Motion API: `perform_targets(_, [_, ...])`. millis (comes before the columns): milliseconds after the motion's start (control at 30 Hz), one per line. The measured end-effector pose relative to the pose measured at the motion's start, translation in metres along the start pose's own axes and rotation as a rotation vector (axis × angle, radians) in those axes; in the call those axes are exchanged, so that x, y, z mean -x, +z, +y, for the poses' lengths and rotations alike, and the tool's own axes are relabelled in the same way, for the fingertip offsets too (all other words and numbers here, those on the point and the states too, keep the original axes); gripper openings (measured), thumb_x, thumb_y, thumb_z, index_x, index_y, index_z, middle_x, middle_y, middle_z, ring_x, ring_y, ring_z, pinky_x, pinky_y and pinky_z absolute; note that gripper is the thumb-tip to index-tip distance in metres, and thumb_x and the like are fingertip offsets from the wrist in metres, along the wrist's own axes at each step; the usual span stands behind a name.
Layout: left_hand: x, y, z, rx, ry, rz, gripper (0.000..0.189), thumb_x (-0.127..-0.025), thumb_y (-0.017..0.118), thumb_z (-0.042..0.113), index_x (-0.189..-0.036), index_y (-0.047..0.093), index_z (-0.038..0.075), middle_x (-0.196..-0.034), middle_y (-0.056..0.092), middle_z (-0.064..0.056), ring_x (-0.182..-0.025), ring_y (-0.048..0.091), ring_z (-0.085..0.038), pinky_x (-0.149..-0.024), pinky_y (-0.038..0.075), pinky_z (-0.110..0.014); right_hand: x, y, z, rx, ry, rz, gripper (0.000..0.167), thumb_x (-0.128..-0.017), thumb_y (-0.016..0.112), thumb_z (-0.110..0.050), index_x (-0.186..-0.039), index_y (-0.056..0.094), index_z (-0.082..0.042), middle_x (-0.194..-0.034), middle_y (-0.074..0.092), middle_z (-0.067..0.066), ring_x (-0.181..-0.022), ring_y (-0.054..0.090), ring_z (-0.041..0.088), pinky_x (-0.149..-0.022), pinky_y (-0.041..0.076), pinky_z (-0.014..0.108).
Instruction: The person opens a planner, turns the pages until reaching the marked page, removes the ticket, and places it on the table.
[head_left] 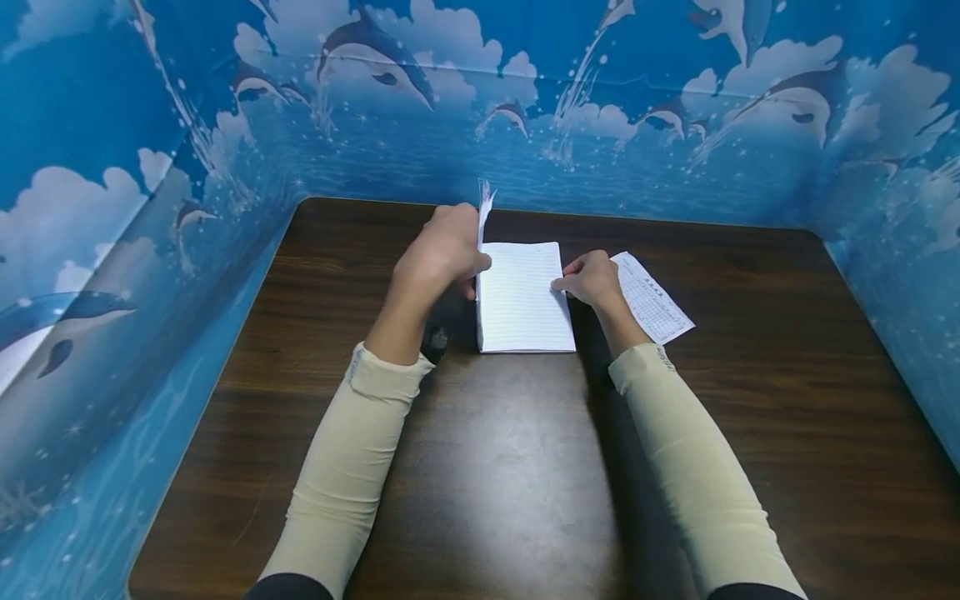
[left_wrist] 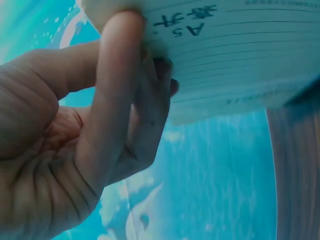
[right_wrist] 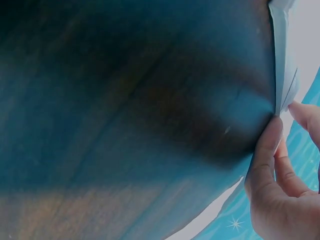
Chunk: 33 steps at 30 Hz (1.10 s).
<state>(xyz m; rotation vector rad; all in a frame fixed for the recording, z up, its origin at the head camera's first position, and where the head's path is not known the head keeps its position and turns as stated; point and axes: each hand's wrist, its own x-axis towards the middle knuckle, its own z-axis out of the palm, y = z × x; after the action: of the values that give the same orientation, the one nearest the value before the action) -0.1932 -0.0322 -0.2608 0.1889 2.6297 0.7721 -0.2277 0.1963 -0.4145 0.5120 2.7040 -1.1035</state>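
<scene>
An open notebook [head_left: 525,300] with blank ruled pages lies on the table before me. Along its left side my left hand [head_left: 442,250] grips a raised bunch of leaves [head_left: 486,212], standing nearly upright. The left wrist view shows handwriting on a lined leaf [left_wrist: 235,55] pinched by those fingers. At the opposite side, my right hand [head_left: 594,279] pinches the notebook's right edge, thumb on top. Seen from the right wrist, the fingertips [right_wrist: 270,132] meet the thin stack of pages [right_wrist: 282,60] at its edge.
A loose printed sheet [head_left: 656,300] with a grid lies at an angle just right of the notebook, partly behind my right hand and forearm. The dark wooden table [head_left: 765,400] is bordered at the back and sides by a blue dolphin-print curtain [head_left: 465,142].
</scene>
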Motion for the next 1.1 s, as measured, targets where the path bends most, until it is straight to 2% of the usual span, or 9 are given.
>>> perform_targets(133, [-0.011,0.014,0.016,0.01,0.041,-0.048,0.044,-0.104,0.068,0.009,-0.139,0.053,-0.012,-0.114,0.069,-0.026,-0.059,0.077,-0.02,-0.073,0.065,-0.034,-0.002,-0.002,0.005,-0.019,0.011,-0.014,0.022,-0.094,0.084,-0.018,-0.107,0.078,-0.002,-0.099,0.074,0.014,-0.077,0.067,0.017,-0.07,0.051,0.026])
perform_targets(200, [-0.017,0.021,0.023,-0.003,0.06,-0.081,0.046,-0.104,0.068,0.011,-0.141,0.053,-0.012,-0.119,0.069,-0.026,-0.059,0.077,-0.019,-0.08,0.065,-0.035,-0.002,-0.003,0.008,-0.032,0.001,-0.02,0.023,-0.093,0.084,-0.017,-0.109,0.078,-0.001,-0.099,0.074,0.013,-0.075,0.067,0.015,-0.07,0.051,0.025])
perform_targets(267, [-0.023,0.027,0.029,-0.028,0.081,-0.113,0.044,-0.104,0.069,0.013,-0.137,0.056,-0.012,-0.115,0.071,-0.025,-0.06,0.077,-0.019,-0.088,0.064,-0.035,-0.002,-0.004,0.01,-0.048,-0.017,-0.024,0.023,-0.093,0.082,-0.016,-0.109,0.078,-0.001,-0.095,0.073,0.011,-0.072,0.066,0.013,-0.068,0.051,0.023])
perform_targets(333, [-0.03,0.035,0.033,-0.047,0.107,-0.145,0.038,-0.104,0.068,0.014,-0.13,0.06,-0.012,-0.102,0.074,-0.021,-0.062,0.078,-0.02,-0.088,0.064,-0.032,-0.001,-0.005,0.012,-0.073,-0.033,-0.029,0.023,-0.091,0.081,-0.014,-0.11,0.078,0.0,-0.089,0.073,0.006,-0.068,0.066,0.01,-0.066,0.05,0.022])
perform_targets(433, [-0.039,0.047,0.04,-0.065,0.125,-0.186,0.032,-0.105,0.069,0.016,-0.123,0.063,-0.009,-0.083,0.073,-0.016,-0.056,0.075,-0.017,-0.079,0.063,-0.025,0.0,-0.008,0.014,-0.122,-0.054,-0.043,0.025,-0.091,0.081,-0.012,-0.112,0.077,0.002,-0.085,0.074,0.003,-0.064,0.067,0.005,-0.066,0.053,0.02])
perform_targets(533, [-0.049,0.062,0.044,-0.052,0.122,-0.22,0.033,-0.104,0.071,0.019,-0.122,0.063,-0.008,-0.078,0.071,-0.013,-0.049,0.071,-0.013,-0.067,0.06,-0.021,0.001,-0.009,0.016,-0.162,-0.075,-0.045,0.026,-0.092,0.078,-0.009,-0.114,0.077,0.004,-0.087,0.077,0.005,-0.062,0.066,0.002,-0.064,0.053,0.017])
perform_targets(667, [-0.061,0.081,0.044,-0.013,0.121,-0.256,0.026,-0.104,0.07,0.017,-0.114,0.066,-0.006,-0.074,0.069,-0.012,-0.047,0.069,-0.013,-0.064,0.061,-0.023,0.001,-0.008,0.02,-0.185,-0.089,-0.036,0.023,-0.097,0.073,-0.011,-0.115,0.077,0.004,-0.09,0.076,0.008,-0.064,0.061,0.002,-0.062,0.05,0.015])
perform_targets(833, [-0.075,0.104,0.04,0.014,0.142,-0.277,0.018,-0.105,0.065,0.014,-0.102,0.068,-0.004,-0.065,0.066,-0.01,-0.046,0.069,-0.015,-0.066,0.062,-0.025,0.002,-0.01,0.024,-0.247,-0.075,-0.053,0.028,-0.103,0.063,-0.015,-0.118,0.075,0.005,-0.09,0.069,0.002,-0.07,0.059,0.005,-0.067,0.049,0.02])
perform_targets(1100, [-0.094,0.138,0.03,0.042,0.13,-0.294,0.018,-0.103,0.067,0.012,-0.089,0.063,0.001,-0.058,0.062,-0.005,-0.043,0.065,-0.013,-0.06,0.057,-0.023,0.001,-0.016,0.023,-0.503,0.027,-0.149,0.032,-0.104,0.059,-0.006,-0.127,0.067,0.014,-0.073,0.068,-0.007,-0.066,0.066,0.0,-0.065,0.054,0.014])
